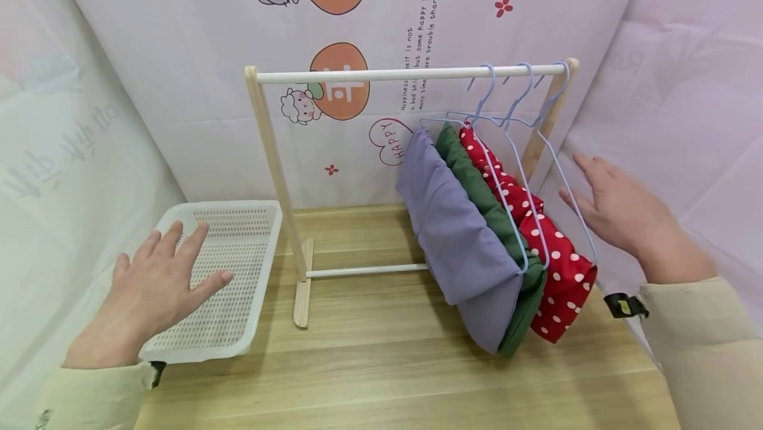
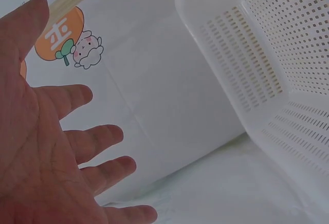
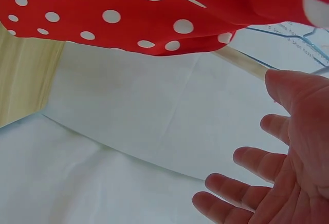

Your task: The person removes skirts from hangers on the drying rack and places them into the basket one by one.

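Observation:
Fingers spread, my left hand [image 1: 157, 284] hovers over the white plastic basket [image 1: 253, 297]; nothing is in its grasp. My right hand [image 1: 626, 208] is extended at the right end of the rack, just outside the last blue hanger [image 1: 581, 218], and holds nothing. Three hangers hook over the white bar [image 1: 393, 75] at its right end. On them hang a lavender cloth [image 1: 453, 224], a dark green cloth [image 1: 479, 185] and a red cloth with white dots [image 1: 557, 271]. In the right wrist view the red dotted cloth [image 3: 128, 16] spreads above the hand.
The wooden rack's left post [image 1: 274, 171] stands beside the basket on a wood-grain table [image 1: 369, 350]. A lower white rod [image 1: 369, 270] crosses near the tabletop. White printed sheets [image 1: 208, 85] enclose the back and sides.

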Demonstrator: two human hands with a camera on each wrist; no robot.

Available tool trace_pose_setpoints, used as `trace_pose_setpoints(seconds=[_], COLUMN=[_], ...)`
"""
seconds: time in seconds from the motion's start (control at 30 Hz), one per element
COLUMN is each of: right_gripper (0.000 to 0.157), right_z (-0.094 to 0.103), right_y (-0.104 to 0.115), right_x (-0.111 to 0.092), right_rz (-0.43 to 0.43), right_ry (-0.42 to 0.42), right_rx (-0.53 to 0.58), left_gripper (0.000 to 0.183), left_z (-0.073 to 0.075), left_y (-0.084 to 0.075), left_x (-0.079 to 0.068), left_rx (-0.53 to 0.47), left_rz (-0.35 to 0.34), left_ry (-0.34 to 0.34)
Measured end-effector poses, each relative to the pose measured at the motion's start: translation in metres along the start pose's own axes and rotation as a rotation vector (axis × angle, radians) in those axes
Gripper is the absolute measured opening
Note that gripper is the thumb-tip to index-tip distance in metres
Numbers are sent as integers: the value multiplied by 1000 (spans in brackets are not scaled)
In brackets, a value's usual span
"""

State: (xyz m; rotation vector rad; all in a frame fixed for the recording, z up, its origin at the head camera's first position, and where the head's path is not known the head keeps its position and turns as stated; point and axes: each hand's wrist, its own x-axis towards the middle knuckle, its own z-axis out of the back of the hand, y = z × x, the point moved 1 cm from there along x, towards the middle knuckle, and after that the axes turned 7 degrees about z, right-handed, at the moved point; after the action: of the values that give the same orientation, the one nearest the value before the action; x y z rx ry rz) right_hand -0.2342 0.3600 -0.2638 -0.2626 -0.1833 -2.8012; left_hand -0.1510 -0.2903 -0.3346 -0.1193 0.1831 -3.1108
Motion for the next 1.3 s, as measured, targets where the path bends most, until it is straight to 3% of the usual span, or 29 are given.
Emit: trace_pose_setpoints(seconds=[0.2,1.3], right_gripper=[72,74], right_z=[9,44], right_y=[3,46], right_x=[-4,-2], right_rz=[-4,38], right_ry=[-37,-81], right_rx=[17,17], left_gripper=[102,103], left_z=[-1,-15], left_y=[-1,-4], left_x=[0,-5], left_rx=[-5,-8], left_rz=[-2,-23], left_ry=[-2,-4])
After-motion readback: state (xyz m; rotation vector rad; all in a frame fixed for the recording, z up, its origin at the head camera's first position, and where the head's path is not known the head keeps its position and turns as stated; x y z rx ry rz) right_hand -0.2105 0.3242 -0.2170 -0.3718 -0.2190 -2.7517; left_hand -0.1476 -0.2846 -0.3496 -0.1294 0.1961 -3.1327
